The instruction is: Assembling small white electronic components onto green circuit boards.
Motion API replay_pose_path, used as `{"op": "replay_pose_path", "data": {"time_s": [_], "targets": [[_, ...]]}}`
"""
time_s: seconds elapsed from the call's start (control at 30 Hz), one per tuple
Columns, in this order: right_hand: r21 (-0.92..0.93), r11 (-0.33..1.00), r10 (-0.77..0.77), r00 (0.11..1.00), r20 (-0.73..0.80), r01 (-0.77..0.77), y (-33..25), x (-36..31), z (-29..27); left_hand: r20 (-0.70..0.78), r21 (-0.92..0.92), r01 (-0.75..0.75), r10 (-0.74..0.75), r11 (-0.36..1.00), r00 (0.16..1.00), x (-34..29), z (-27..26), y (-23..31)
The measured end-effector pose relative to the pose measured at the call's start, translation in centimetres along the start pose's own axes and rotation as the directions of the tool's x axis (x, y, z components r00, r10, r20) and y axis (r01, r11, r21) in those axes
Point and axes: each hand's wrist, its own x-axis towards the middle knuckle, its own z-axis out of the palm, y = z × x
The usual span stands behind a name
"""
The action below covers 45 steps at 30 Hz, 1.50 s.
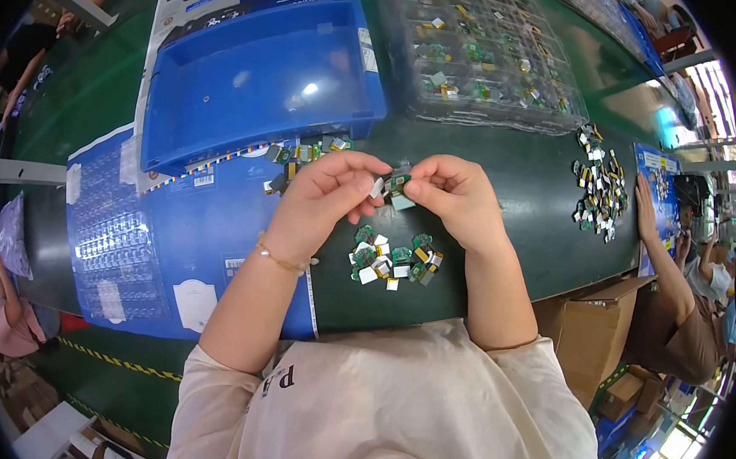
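Observation:
Over the dark green worktop, my right hand (457, 197) pinches a small green circuit board (398, 183) between thumb and fingertips. Just left of it, my left hand (326, 194) is closed with thumb against fingers on a small white square piece (377, 187) at the board's edge. Whether the white piece is joined to the board, I cannot tell. Below my hands lies a loose pile of small circuit boards (396, 259) with white and yellow parts. More such boards (309, 152) lie beside my left hand, partly hidden by it.
A blue plastic bin (258, 85) stands at the back left on a printed blue sheet (212, 261), beside a clear blister tray (120, 229). Stacked clear trays (482, 58) hold boards. Another board heap (600, 186) lies right, near a co-worker's hand (646, 210). A cardboard box (582, 342) stands below.

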Motion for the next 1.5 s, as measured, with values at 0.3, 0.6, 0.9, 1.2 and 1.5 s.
{"op": "replay_pose_path", "data": {"time_s": [0.3,0.6,0.9,1.2,1.5], "targets": [[-0.153,0.986,-0.082,0.995,-0.051,0.073,-0.2,-0.2,0.6,0.013,0.008,-0.051,0.051,0.999,0.999,0.0,0.5,-0.7],[-0.172,0.981,-0.089,0.996,-0.009,0.086,0.6,0.0,1.1,0.023,-0.024,0.078,-0.078,0.997,0.997,0.1,0.1,-0.8],[-0.382,0.898,-0.255,0.966,-0.048,0.218,0.3,-0.2,1.5,0.018,-0.057,0.057,-0.056,0.997,0.998,0.3,0.0,-1.0],[-0.44,0.874,-0.289,0.949,-0.129,0.207,0.1,-0.4,2.1,-0.006,-0.06,0.06,-0.061,0.996,0.998,0.3,0.1,-1.0],[-0.504,0.833,-0.36,0.916,-0.176,0.23,0.2,-0.3,2.3,-0.038,-0.05,0.051,-0.053,0.997,0.998,0.3,0.2,-1.1]]}}
